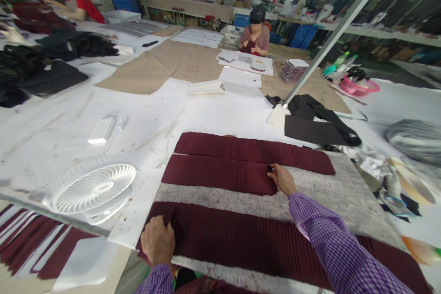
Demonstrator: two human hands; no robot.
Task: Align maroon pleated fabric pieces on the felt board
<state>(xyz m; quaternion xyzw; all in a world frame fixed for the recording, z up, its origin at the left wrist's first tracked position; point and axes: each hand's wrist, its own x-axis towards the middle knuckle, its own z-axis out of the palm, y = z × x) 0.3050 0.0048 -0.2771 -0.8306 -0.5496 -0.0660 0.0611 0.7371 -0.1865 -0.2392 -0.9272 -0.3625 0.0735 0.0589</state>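
Observation:
Three rows of overlapping maroon fabric pieces lie on a grey mottled board (pixel 330 188). My left hand (pixel 158 240) has its fingers closed on the left end of the front row (pixel 234 234), where a corner is folded up. My right hand (pixel 282 179) pinches the dark edge at the right end of the middle row (pixel 213 172), thumb and finger together. Behind it the back row (pixel 248 147) lies flat, untouched by either hand.
A white fan (pixel 99 188) stands at the left table edge. A slanted metal pole (pixel 337 36) rises behind the board, near black fabric strips (pixel 313 131). Rolls and scraps lie right. Maroon strips (pixel 31 243) are at lower left. One person (pixel 255 39) works across the table.

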